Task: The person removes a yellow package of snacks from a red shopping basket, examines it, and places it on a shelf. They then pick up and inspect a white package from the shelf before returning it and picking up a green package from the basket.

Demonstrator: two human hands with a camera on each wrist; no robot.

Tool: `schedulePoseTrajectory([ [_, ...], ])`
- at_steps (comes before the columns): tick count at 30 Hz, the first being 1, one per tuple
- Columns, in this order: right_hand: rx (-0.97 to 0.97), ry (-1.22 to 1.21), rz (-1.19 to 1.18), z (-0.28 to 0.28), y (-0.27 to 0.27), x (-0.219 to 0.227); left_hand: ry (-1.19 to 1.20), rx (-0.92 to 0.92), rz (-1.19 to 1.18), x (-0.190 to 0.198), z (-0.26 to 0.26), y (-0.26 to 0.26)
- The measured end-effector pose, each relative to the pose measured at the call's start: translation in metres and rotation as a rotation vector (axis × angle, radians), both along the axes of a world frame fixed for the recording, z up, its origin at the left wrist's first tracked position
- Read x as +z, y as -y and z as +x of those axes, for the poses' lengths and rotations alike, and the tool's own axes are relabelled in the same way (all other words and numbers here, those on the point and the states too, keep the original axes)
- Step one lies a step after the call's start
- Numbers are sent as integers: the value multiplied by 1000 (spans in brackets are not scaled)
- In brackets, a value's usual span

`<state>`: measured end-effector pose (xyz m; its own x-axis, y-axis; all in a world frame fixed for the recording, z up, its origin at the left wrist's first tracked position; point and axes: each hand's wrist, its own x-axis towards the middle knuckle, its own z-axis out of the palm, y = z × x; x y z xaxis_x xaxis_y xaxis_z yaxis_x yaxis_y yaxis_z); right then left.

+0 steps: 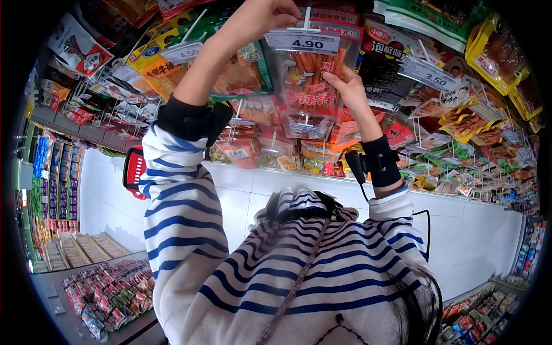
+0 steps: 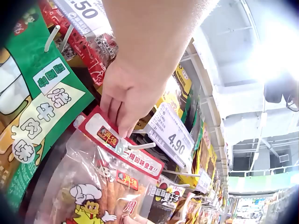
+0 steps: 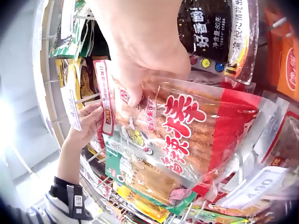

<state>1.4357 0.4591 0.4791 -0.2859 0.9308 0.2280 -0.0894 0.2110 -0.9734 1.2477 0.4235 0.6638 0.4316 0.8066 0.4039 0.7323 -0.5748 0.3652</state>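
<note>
A clear and red snack packet (image 1: 310, 80) hangs at a metal hook behind the 4.90 price tag (image 1: 303, 41). My left hand (image 1: 261, 20) is at its top edge; in the left wrist view the left fingers (image 2: 122, 112) pinch the red header (image 2: 110, 135) beside the hook. My right hand (image 1: 349, 89) grips the packet's side, thumb on the front; in the right wrist view the right hand (image 3: 145, 51) covers part of the packet (image 3: 182, 126), its other fingers hidden behind.
A green packet (image 2: 35, 93) hangs to the left and a black packet (image 1: 384, 69) to the right. More bags hang on hooks below and around. A red basket (image 1: 134, 171) is at the left, by the white floor (image 1: 230, 192).
</note>
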Motion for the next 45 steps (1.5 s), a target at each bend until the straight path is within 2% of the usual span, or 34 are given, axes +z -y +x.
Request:
schedulePoseTrajectory([
  [9, -37, -6, 3, 2, -1, 1, 70, 38, -37, -10, -4, -7],
  [12, -30, -30, 14, 4, 1, 1, 172, 157, -148, 1, 3, 14],
  [15, -104, -27, -77, 11, 8, 0, 373, 47, -109, -12, -14, 7],
  [16, -81, -83, -49, 13, 8, -2, 402, 53, -174, -10, -17, 12],
  [18, -33, -194, 3, 18, 8, -9, 487, 55, -116, -12, -17, 25],
  [23, -2, -105, 4, 28, 24, -2, 656, 30, 80, -28, -22, 38],
  [27, -11, -130, -20, 35, 27, -13, 686, 46, 160, -48, -22, 46],
  [28, -26, -223, -43, 36, 27, -17, 710, 1, 267, -56, -23, 44],
  [29, -47, -221, -34, 39, 28, -21, 704, 9, 275, -63, -27, 45],
  [33, -123, -235, -8, 49, 42, -26, 716, 103, 316, -92, -41, 57],
  [35, -126, -184, -73, 55, 52, -19, 704, 148, 319, -108, -45, 67],
  [40, -45, -81, 6, 49, 65, -24, 871, 301, 139, -154, -38, 89],
  [45, 161, -113, -84, 19, 72, -47, 934, 492, -162, -199, -34, 104],
])
